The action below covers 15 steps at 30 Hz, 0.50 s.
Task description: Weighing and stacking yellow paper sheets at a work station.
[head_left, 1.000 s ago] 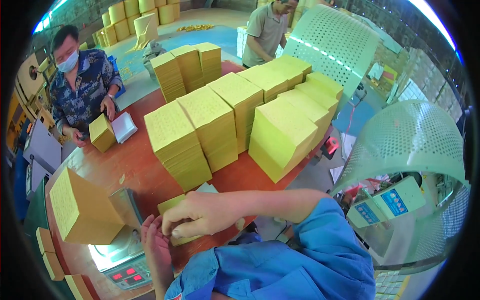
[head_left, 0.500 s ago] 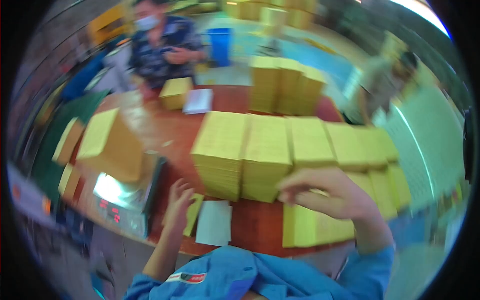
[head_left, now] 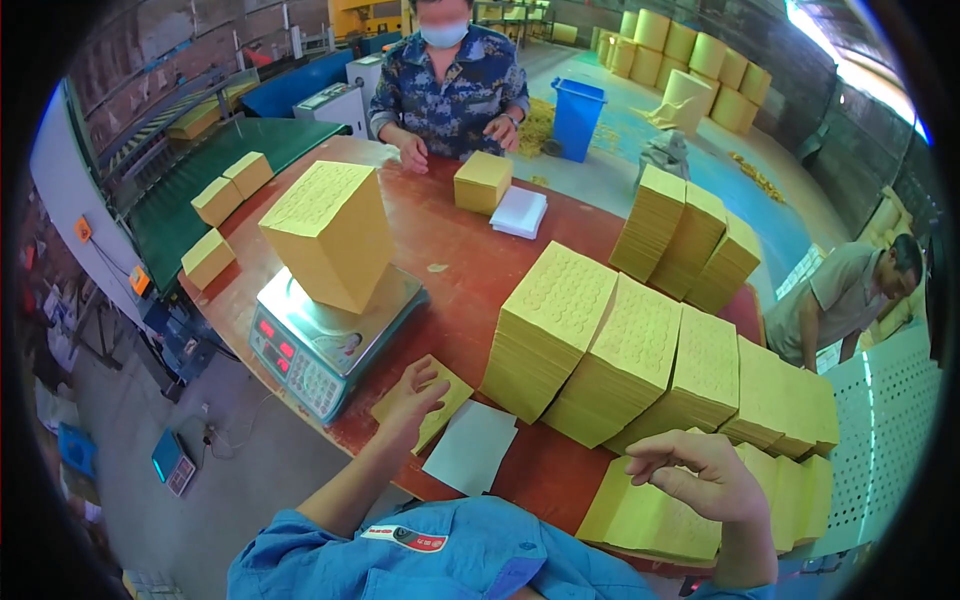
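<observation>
Workshop surface (head_left: pixel 400 235), red and worn, carrying yellow paper in stacks.

Item, flat yellow sheets (head_left: pixel 453 383): at the surface's near edge, under and to the right of the left hand (head_left: pixel 414 400); long axis apparently from lower left to upper right, partly covered by the hand. Left hand the nearer. Its grip: fingers spread, nothing seen held; contact with the sheets cannot be told.

Item, white sheets (head_left: pixel 468 450): just right of the yellow sheets, between the two hands, long axis much the same.

Item, near row of yellow stacks (head_left: pixel 640 512): below and around the right hand (head_left: pixel 705 478), running off to the right. Its grip: fingers loosely bent, thumb apart, nothing seen held; touch uncertain.

Item, taller row of yellow stacks (head_left: pixel 625 345): beyond the right hand, upright, side by side.

Item, scale (head_left: pixel 320 350), left of the left hand, bearing one tall yellow block (head_left: pixel 335 235).

Room: masked co-worker (head_left: pixel 450 95) across the surface; second person (head_left: pixel 850 300) far right; blue bin (head_left: pixel 577 122); yellow rolls (head_left: pixel 690 60) at the back.
</observation>
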Each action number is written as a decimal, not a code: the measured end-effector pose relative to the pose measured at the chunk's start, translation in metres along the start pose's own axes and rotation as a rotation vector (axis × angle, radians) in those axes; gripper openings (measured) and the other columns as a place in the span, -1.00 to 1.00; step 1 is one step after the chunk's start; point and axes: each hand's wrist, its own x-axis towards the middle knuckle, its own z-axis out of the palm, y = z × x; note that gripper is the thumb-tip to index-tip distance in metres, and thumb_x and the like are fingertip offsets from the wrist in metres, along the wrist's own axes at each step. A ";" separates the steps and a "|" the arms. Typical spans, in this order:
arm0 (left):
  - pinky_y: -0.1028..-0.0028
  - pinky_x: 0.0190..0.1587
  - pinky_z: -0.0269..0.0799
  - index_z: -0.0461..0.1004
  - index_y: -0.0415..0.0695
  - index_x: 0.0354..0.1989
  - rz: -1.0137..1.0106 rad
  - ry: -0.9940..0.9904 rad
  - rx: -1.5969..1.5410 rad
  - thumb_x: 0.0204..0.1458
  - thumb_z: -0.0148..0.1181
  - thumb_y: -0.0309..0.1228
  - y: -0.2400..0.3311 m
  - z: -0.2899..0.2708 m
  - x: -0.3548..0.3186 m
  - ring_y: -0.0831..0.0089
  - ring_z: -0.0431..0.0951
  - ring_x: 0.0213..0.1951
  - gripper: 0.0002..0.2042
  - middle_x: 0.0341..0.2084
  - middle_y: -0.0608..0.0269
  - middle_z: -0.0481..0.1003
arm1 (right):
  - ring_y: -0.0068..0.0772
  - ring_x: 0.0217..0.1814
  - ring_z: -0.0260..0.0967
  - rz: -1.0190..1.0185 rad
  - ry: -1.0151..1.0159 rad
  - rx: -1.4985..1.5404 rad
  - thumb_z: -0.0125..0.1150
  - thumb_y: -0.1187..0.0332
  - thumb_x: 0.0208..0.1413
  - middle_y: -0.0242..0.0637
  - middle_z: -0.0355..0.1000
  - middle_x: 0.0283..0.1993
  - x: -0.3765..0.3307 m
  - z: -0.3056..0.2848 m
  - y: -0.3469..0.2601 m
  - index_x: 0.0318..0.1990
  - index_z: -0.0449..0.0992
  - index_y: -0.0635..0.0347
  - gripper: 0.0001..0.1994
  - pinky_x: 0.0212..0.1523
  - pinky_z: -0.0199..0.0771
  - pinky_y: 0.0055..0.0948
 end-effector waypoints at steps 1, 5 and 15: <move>0.29 0.08 0.34 0.00 -0.15 0.33 -0.005 -0.010 -0.002 0.06 0.20 -0.26 -0.001 -0.004 0.002 0.26 0.24 0.19 -0.30 0.25 -0.04 0.12 | -0.38 -0.20 0.55 0.002 0.010 -0.015 0.15 0.51 0.12 -0.19 0.56 -0.24 0.000 0.003 -0.002 -0.03 0.48 0.34 -0.75 -0.15 0.51 -0.47; 0.31 0.08 0.33 0.00 -0.15 0.34 -0.034 -0.070 -0.003 0.04 0.22 -0.29 0.001 -0.005 0.012 0.27 0.24 0.19 -0.29 0.25 -0.03 0.11 | -0.39 -0.18 0.54 0.050 0.092 -0.013 0.15 0.52 0.11 -0.20 0.56 -0.25 -0.011 0.013 -0.008 -0.03 0.48 0.34 -0.74 -0.13 0.50 -0.48; 0.36 0.30 0.09 -0.07 -0.17 0.38 0.258 -0.543 0.126 -0.06 0.23 -0.56 0.022 0.038 0.079 0.30 0.16 0.29 -0.19 0.27 0.13 0.17 | -0.53 -0.25 0.45 0.013 0.795 -0.285 0.00 0.24 0.25 -0.33 0.50 -0.25 -0.061 -0.135 0.024 -0.04 0.49 0.30 -0.68 -0.17 0.44 -0.53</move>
